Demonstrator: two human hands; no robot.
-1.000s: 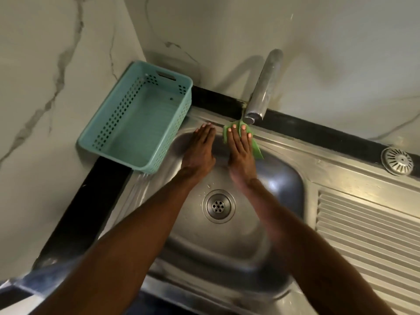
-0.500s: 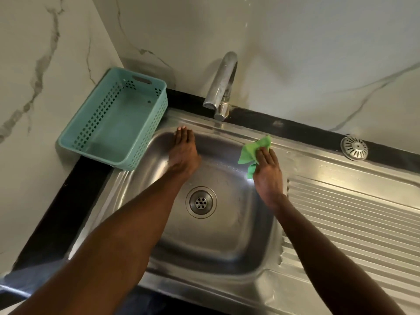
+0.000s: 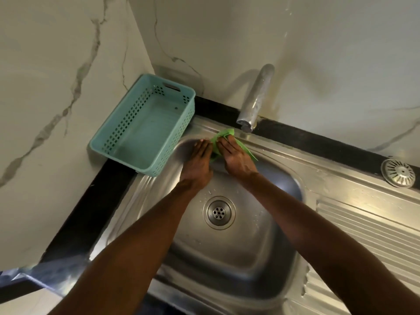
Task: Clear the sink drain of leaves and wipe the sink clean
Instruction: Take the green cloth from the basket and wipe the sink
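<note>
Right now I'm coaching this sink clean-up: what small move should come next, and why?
Probably sweep the green cloth under the right hand along the sink's back wall toward the right: the drain looks free of leaves, and droplets remain around it.

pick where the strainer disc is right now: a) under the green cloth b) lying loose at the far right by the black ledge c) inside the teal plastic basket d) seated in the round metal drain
b: the ribbed metal strainer disc lies at the far right, apart from the open round drain.
</note>
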